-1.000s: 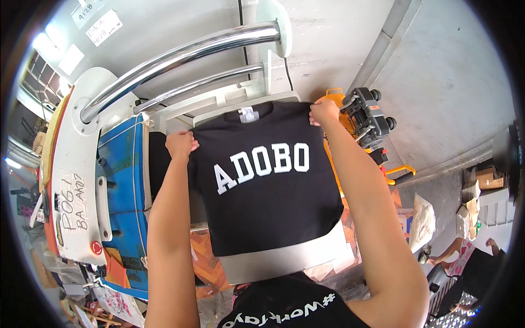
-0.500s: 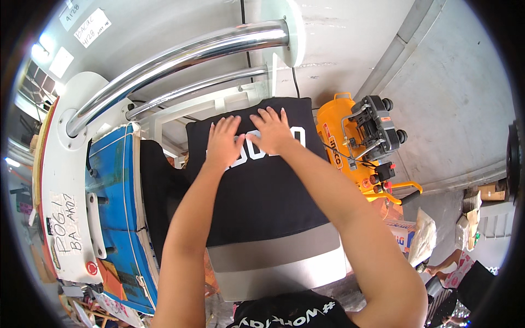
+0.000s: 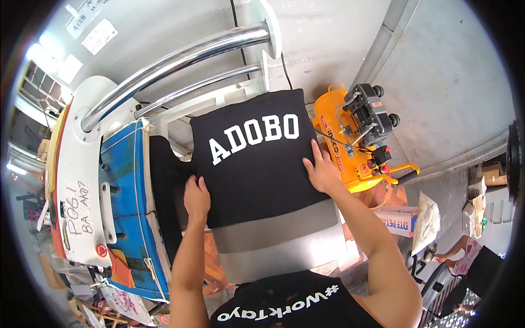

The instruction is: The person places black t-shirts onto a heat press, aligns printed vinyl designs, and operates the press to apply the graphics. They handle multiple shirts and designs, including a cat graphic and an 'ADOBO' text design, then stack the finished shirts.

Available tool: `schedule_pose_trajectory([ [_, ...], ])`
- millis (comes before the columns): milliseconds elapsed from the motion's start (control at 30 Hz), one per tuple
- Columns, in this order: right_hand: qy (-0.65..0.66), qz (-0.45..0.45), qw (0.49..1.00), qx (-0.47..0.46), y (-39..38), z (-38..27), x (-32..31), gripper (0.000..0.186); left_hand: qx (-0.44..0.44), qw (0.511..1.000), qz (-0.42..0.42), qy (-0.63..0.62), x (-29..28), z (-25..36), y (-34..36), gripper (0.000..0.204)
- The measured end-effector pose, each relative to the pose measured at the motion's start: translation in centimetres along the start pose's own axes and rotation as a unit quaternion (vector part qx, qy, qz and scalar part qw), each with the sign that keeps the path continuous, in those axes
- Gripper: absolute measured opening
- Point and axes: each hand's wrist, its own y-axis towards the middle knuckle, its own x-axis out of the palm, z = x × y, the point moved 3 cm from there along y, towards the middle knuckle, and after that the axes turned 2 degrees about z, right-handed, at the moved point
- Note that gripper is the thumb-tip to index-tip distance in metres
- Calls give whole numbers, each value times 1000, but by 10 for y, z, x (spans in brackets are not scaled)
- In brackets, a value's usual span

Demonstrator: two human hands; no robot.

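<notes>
A black shirt (image 3: 257, 180) with arched white lettering lies flat on the grey platen (image 3: 262, 243) of a heat press, its upper part reaching past the back. My left hand (image 3: 197, 199) is at the shirt's lower left edge, open with loosely bent fingers. My right hand (image 3: 322, 172) rests open on the shirt's right edge, fingers apart. A second dark fabric or pad (image 3: 164, 186) hangs at the left, beside the blue upper part (image 3: 120, 208) of the press.
Chrome bars (image 3: 180, 57) arch over the back left. An orange air compressor (image 3: 350, 164) stands right, with a printed box (image 3: 394, 221) and pale bag (image 3: 426, 221) below it. At lower right another person's arm (image 3: 448, 254) shows among equipment. A red button (image 3: 101, 250) sits on the press.
My hands first gripped the shirt's upper corners, then lay spread over the lettering. They have since moved apart and down to the side edges, uncovering the lettering.
</notes>
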Motion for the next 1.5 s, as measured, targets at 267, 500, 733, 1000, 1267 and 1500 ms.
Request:
schedule_pose_trajectory([
  [267,225,157,955,110,-59,91,18,42,-105,994,-17,-13,-21,6,-30,41],
  [500,242,194,945,105,-72,96,22,32,-149,980,-44,-123,-13,-14,-40,36],
  [733,216,233,942,105,-80,95,29,29,-83,992,-64,-73,-63,5,-79,34],
  [1000,499,104,855,-93,-153,-26,-42,7,184,963,196,-5,-318,26,-90,15],
  [1267,631,-283,312,-651,-354,-222,-132,29,-32,933,202,295,-410,-159,-94,48],
  [1500,735,-307,156,-584,-442,-285,-89,25,94,924,188,319,-379,-202,-105,58],
])
